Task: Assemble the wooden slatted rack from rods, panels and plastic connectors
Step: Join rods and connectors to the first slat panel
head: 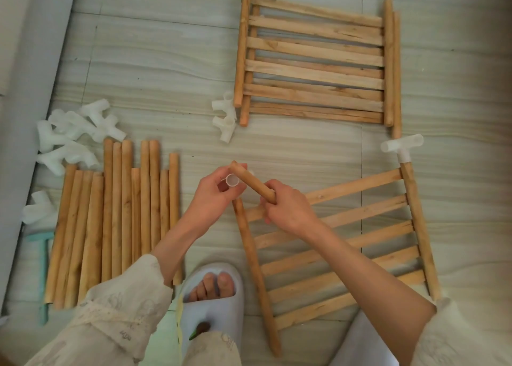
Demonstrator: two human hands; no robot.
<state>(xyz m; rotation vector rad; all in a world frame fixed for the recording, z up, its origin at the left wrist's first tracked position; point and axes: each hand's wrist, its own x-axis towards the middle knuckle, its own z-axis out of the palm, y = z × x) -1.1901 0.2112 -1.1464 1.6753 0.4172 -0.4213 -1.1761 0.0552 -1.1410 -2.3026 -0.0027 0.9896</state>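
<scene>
The floor [155,69] is made of big tiles, pale grey-green with wavy stripes like wood grain. Thin dark lines [361,155] run between the tiles, and one goes straight up and down on the right side. Along the left edge there is a smooth, light grey wall [36,69] that leans across the corner of the view. The light is soft and even, a bit brighter on the floor near the bottom right. The corners of the view look darker.
</scene>
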